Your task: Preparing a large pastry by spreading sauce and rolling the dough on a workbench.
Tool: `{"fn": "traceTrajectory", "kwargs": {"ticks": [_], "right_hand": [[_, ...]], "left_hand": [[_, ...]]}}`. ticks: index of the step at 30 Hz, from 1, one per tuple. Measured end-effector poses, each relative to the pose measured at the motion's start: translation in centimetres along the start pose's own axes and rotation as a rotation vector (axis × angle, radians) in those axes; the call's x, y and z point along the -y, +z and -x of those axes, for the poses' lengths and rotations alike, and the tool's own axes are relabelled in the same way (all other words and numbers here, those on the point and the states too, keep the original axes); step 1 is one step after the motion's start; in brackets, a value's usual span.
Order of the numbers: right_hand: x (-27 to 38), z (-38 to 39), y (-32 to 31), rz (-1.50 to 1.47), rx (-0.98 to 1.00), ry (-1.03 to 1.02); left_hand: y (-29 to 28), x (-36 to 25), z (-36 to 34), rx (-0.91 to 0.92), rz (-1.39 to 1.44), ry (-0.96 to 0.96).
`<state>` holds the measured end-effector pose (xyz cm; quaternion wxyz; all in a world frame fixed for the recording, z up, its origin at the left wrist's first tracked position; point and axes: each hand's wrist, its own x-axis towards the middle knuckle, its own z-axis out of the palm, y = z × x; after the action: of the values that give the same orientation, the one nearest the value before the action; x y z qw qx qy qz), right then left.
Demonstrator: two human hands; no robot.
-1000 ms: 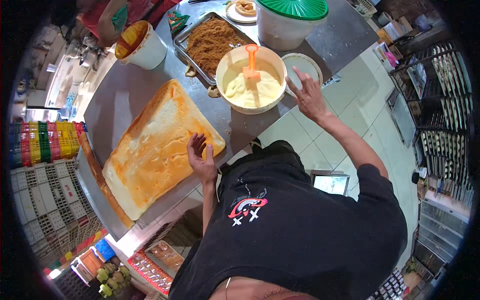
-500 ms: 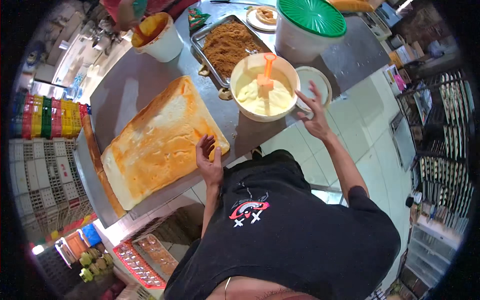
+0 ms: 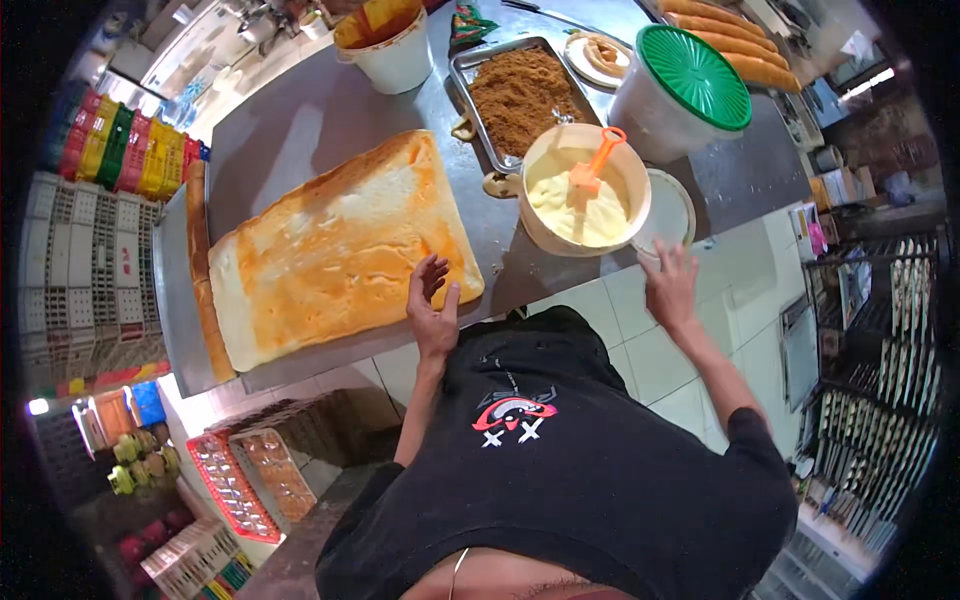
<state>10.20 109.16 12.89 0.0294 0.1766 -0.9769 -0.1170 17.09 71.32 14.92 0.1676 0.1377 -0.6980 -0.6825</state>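
Note:
My left hand (image 3: 433, 300), fingers loosely curled and apart, holds nothing at the near right edge of a flat, orange-streaked cake sheet (image 3: 330, 260). My right hand (image 3: 670, 285) is open and empty, just below a round white lid (image 3: 668, 205). Between them and farther back sits a white tub of pale cream (image 3: 560, 210) with an orange spatula (image 3: 607, 150) in it. Behind it lie a metal tray (image 3: 462, 75) of brown crumbly filling (image 3: 520, 95) and a green-lidded container (image 3: 660, 120). A long brown wooden-looking bar (image 3: 205, 300) runs along the left.
The steel table (image 3: 270, 140) also holds an orange-stained bucket (image 3: 390, 65), a knife (image 3: 535, 15) and long bread loaves (image 3: 740, 65). Crates (image 3: 90, 260) stand left, red trays (image 3: 235, 480) lower left, racks (image 3: 870, 330) right, with tiled floor (image 3: 645, 370) below the table.
My right hand has moved down, away from the cream tub's rim. The view has turned, showing more loaves at the back right. The other person's hand at the bucket is out of view now.

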Motion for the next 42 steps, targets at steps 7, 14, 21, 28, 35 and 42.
{"fn": "traceTrajectory", "kwargs": {"ticks": [7, 14, 21, 28, 35, 42], "right_hand": [[15.7, -4.6, -9.5, -1.226, -0.015, -0.147], [22.2, -15.7, 0.4, -0.851, -0.653, -0.216], [19.4, -16.0, 0.7, -0.725, -0.647, -0.15], [20.9, -24.2, 0.0, -0.803, -0.637, 0.177], [16.9, -38.6, 11.9, -0.387, -0.579, 0.915], [19.0, -38.5, 9.7, -0.577, -0.382, 0.649]], "left_hand": [[-2.6, -0.5, 0.8, -0.136, -0.005, -0.014], [-7.7, -0.8, 1.5, -0.23, -0.024, -0.048], [-12.5, -1.1, 1.9, -0.305, 0.001, -0.095], [-14.6, -1.3, 2.2, -0.364, -0.014, -0.11], [-15.0, -3.2, 3.2, -0.42, -0.033, -0.108], [-17.3, -1.6, 8.7, -0.759, -0.077, -0.134]]}}
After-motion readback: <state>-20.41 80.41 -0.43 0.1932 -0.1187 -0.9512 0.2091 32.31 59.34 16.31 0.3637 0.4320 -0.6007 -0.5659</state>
